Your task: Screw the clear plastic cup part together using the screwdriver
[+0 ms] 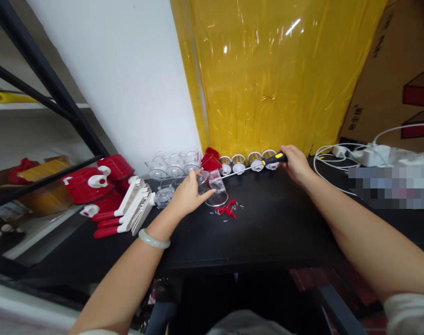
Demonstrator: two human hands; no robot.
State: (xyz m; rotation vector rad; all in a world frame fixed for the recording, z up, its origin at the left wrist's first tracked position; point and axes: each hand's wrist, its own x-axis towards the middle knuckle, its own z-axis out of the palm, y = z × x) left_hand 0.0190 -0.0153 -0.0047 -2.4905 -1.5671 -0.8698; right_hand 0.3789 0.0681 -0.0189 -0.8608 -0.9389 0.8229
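My left hand (190,191) is closed on a clear plastic part (217,197) with a round flared rim, held just over the black table. My right hand (295,163) grips the black and yellow handle of a long screwdriver (274,159). Its thin shaft runs left, and the tip meets the side of the clear part; whether a screw sits there is too small to tell. Several small red pieces (229,211) lie on the table below the clear part, with loose screws (225,221) scattered around them.
Several metal grater drums (238,164) line the back edge beside a red plastic part (211,159). More clear parts (175,163) stand behind my left hand. Red housings (88,184) and white-and-red handles (131,204) sit at left. White cables (323,156) lie at right.
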